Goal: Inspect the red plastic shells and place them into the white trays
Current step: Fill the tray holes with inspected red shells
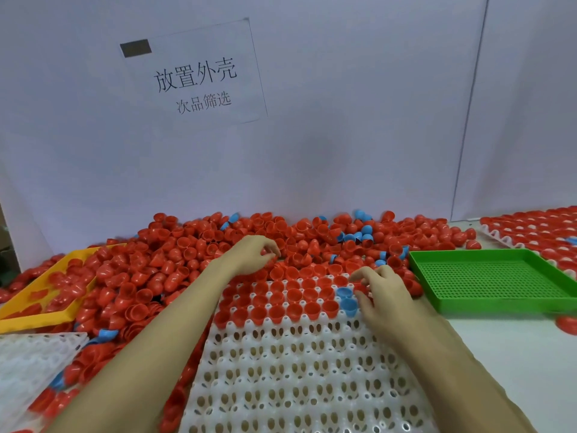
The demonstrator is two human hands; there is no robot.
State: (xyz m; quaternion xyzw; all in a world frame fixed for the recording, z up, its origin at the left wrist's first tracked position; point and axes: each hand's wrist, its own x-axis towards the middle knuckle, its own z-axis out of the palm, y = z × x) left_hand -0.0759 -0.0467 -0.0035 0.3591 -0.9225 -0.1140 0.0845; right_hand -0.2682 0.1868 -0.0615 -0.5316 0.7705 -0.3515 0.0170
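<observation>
A big heap of red plastic shells point(193, 254) with a few blue ones covers the table's far side. A white tray point(281, 379) lies in front of me; its far rows hold red shells point(293, 296) and two blue shells point(346, 300). My left hand point(253, 254) reaches into the heap just beyond the tray, fingers curled down among the shells; what it holds is hidden. My right hand point(382, 292) hovers over the tray's far right corner, fingers bent, pinching a red shell point(360, 287) at the blue shells.
A yellow tray point(37, 310) with red shells sits at the left, a second white tray point(28, 360) in front of it. An empty green perforated tray point(493, 282) sits at the right. Another filled white tray point(537, 232) is at the far right. A white wall with a paper sign stands behind.
</observation>
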